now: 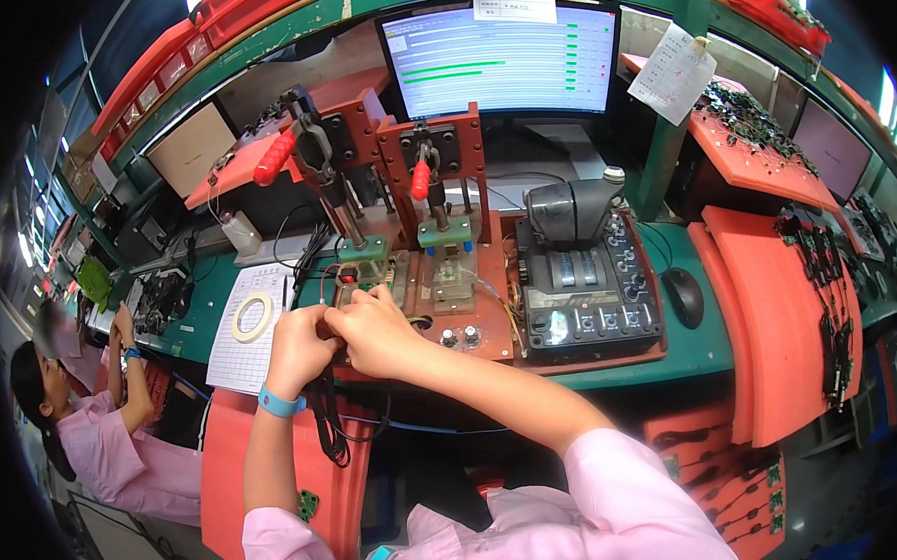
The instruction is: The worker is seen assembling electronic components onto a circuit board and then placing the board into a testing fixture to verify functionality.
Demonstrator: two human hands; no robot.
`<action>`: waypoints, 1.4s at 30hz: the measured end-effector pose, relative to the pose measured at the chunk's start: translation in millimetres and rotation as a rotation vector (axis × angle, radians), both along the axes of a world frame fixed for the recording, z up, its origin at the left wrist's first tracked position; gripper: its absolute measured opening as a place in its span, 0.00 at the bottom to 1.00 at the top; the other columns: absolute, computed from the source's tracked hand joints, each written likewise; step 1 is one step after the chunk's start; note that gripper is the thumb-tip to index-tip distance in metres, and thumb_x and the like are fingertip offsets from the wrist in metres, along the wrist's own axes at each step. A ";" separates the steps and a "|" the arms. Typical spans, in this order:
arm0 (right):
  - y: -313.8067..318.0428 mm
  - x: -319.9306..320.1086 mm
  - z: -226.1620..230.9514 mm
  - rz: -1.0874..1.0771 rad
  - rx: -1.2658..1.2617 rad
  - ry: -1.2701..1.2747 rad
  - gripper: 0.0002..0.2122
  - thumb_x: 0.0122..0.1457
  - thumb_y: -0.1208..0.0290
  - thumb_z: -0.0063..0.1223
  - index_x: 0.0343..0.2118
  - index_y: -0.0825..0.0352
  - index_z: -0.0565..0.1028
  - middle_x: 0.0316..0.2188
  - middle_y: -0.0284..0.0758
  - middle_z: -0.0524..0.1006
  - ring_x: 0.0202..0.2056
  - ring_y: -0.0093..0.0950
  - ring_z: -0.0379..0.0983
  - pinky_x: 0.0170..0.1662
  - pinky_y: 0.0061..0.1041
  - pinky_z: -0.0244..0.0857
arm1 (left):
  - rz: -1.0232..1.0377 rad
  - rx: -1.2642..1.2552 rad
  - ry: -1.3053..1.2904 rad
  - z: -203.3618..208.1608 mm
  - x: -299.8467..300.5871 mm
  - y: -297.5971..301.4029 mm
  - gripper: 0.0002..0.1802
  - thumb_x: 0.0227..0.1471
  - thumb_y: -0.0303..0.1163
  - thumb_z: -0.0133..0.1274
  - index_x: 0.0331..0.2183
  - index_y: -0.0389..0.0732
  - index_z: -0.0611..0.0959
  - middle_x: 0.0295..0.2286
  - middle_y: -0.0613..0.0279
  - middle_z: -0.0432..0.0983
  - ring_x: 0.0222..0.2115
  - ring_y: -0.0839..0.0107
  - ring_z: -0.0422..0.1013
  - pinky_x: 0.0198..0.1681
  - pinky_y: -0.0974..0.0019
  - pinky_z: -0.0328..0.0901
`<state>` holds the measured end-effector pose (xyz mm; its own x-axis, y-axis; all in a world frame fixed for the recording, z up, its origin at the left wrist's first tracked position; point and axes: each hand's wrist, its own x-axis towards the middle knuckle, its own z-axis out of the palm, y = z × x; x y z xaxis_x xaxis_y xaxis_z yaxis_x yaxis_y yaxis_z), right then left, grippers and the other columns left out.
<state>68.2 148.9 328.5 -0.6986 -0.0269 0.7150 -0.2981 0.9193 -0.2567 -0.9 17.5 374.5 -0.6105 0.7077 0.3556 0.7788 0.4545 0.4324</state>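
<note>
Clamp fixture (492, 307): red-brown, sitting on the green worktop (704, 349) just left of the black lever console (589, 276); using it as landmark.
Step in hand: probably handling a small wired part at the fixture's left station, maybe seating or plugging it, tbh hard to be sure.
Next move: likely calls for careful fingertip alignment, plus enough cable slack to avoid a tug.
Black cable (330, 430): dangling in loops off the fixture's front left, just below both hands; can't tell if joined to anything between the fingers.
Left hand (303, 346): at the fixture's front left corner, fingers curled in and touching the right hand; can't tell if clamped on anything.
Right hand (368, 329): over the fixture's front left, back up, fingers bent together against the left; grip hidden too.
Arms: left forearm nearly upright with a blue wristband (281, 403), right one slanting across the fixture's front, elbow out wide.
</note>
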 end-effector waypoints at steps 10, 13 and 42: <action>-4.1 -2.2 1.7 -0.050 0.066 0.006 0.10 0.42 0.77 0.54 0.31 0.65 0.71 0.25 0.38 0.77 0.33 0.36 0.67 0.45 0.35 0.54 | 0.057 -0.081 0.067 5.6 3.1 2.5 0.06 0.32 0.22 0.58 0.18 0.34 0.77 0.16 0.54 0.74 0.14 0.60 0.65 0.20 0.63 0.62; -3.2 0.0 3.3 -0.029 0.054 -0.023 0.11 0.42 0.77 0.54 0.32 0.65 0.71 0.25 0.38 0.76 0.33 0.36 0.67 0.44 0.36 0.54 | 0.026 -0.058 0.058 6.0 3.8 2.8 0.06 0.32 0.21 0.58 0.18 0.34 0.76 0.16 0.54 0.74 0.14 0.60 0.64 0.20 0.63 0.62; -1.2 2.6 -2.2 -0.006 0.073 0.049 0.10 0.44 0.76 0.53 0.33 0.66 0.70 0.25 0.37 0.76 0.31 0.36 0.65 0.44 0.36 0.55 | 0.108 -0.102 0.161 4.0 7.1 3.3 0.04 0.32 0.23 0.56 0.19 0.33 0.81 0.16 0.52 0.76 0.15 0.56 0.67 0.21 0.61 0.63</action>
<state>70.8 147.7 326.2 -0.6631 -0.0757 0.7447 -0.3031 0.9368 -0.1746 6.2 20.8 378.5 -0.6259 0.6785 0.3846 0.7784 0.5739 0.2543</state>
